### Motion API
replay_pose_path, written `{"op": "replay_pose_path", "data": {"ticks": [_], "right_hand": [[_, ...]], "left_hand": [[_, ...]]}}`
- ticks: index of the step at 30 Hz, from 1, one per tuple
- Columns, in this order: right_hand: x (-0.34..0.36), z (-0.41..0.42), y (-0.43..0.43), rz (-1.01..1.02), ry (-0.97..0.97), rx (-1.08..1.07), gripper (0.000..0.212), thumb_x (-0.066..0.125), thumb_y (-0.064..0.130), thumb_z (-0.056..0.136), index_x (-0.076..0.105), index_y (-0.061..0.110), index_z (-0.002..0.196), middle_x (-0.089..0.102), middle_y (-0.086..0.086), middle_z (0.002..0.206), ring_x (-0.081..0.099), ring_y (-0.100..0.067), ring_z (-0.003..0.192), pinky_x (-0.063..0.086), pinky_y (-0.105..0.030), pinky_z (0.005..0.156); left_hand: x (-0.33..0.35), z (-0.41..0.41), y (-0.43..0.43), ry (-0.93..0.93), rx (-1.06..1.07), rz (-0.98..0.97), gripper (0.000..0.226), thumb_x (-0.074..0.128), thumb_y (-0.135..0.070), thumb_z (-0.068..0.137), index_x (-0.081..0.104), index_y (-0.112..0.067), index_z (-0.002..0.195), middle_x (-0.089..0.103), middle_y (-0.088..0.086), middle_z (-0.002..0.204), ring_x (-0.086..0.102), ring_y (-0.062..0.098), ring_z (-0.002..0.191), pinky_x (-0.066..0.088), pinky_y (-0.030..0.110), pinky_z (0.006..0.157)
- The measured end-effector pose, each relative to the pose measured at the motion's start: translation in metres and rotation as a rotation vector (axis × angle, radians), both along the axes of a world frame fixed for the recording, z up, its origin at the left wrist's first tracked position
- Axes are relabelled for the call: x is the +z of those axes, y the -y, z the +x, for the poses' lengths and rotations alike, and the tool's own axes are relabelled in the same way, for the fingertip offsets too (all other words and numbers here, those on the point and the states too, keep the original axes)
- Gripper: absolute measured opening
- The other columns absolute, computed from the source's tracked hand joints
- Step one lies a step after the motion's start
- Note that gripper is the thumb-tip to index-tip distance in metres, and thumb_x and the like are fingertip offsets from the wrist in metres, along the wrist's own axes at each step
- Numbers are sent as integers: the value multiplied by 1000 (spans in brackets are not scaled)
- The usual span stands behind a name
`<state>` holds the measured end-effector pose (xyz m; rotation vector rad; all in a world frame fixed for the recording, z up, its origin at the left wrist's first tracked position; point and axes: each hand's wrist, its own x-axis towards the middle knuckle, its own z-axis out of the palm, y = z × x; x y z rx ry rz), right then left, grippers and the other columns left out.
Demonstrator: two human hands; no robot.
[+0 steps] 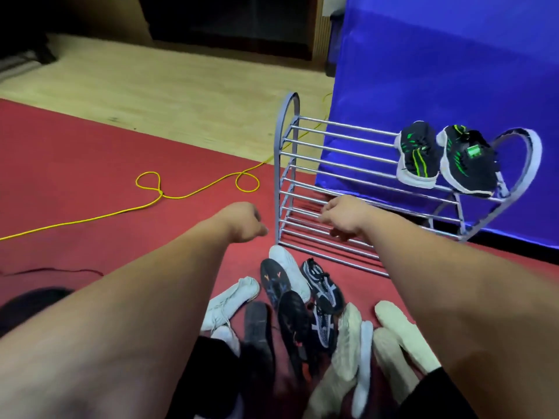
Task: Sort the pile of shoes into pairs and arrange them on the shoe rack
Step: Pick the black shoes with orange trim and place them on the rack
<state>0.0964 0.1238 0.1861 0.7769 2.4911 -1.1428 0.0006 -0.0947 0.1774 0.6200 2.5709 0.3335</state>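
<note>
A grey metal shoe rack (286, 164) stands on the red mat against a blue sheet. On the right end of its top shelf sits a pair of black sneakers with green stripes (447, 161). Below my arms lies a pile of shoes (290, 300): white ones, black ones, a black-and-white mesh pair and beige ones. My left hand (245, 222) hangs above the mat left of the rack, fingers curled, holding nothing. In front of the rack's lower bars hovers my right hand (341, 216), fingers loosely curled down and empty.
A yellow cord (193, 195) loops across the red mat (75, 164) to the left of the rack. Wooden floor (169, 83) lies beyond the mat. The blue sheet (453, 71) rises right behind the rack. A thin dark cable (51, 270) crosses the mat at far left.
</note>
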Motion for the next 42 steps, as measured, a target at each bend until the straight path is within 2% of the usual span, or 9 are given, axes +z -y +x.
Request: {"op": "replay_pose_path", "data": {"ticks": [3,8,13,17,21,28,31,35,42], "right_hand": [[-43,-12,3,-45,39,7,4,65,11,95,63,8,96,56,-16,85,58,-28,71,54,-38,58],[-119,-21,0,-129,181,-60,5,63,11,95,67,9,96,63,-16,85,58,-27,72,51,-33,56],[-191,-17,1,-158,303,-49,17,59,11,99,65,2,112,58,-17,83,52,-24,66,45,-30,49],[-247,-9,5,-183,392,-60,23,59,14,101,60,8,122,59,-14,81,52,-23,68,46,-30,52],[-297,-5,16,-192,462,-53,6,57,9,99,60,5,102,53,-13,76,49,-22,59,40,-30,51],[-357,4,32,-154,537,10,26,51,3,97,66,-1,118,55,-10,86,66,-33,100,47,-32,75],[-380,-1,41,-184,544,-118,39,60,13,98,55,-3,132,66,-19,117,64,-32,104,50,-36,80],[-396,0,50,-242,525,-138,54,73,22,89,54,9,138,65,-17,125,64,-37,111,54,-48,101],[-402,1,59,-354,360,-178,27,70,23,96,62,11,118,57,-7,116,58,-24,102,54,-45,98]], "left_hand": [[-40,-12,4,67,8,-29,44,70,-38,91,69,-7,121,70,12,121,63,31,112,50,35,97],[-103,-21,3,155,11,-40,25,68,-33,91,63,-8,96,64,16,102,54,27,90,50,40,92],[-168,-19,-2,246,-28,-112,39,61,-28,94,67,-2,122,66,18,126,61,34,115,50,40,95],[-215,-13,-4,337,-9,-97,30,57,-26,96,67,-6,117,66,16,124,60,33,112,44,31,80],[-265,-10,-3,480,48,-134,33,62,-32,95,71,-4,111,70,15,117,65,33,109,53,39,93],[-315,-6,-9,593,272,6,35,52,-23,100,66,-7,128,64,15,133,60,32,120,50,35,97],[-330,-2,-6,606,282,-34,31,63,-26,94,73,-5,115,70,18,116,67,36,105,57,40,83],[-345,-3,6,714,337,-29,29,67,-25,90,73,-4,109,70,18,107,63,27,85,54,37,72],[-363,4,24,901,450,-5,29,69,-26,90,70,-15,117,70,19,103,57,28,76,46,38,65]]}}
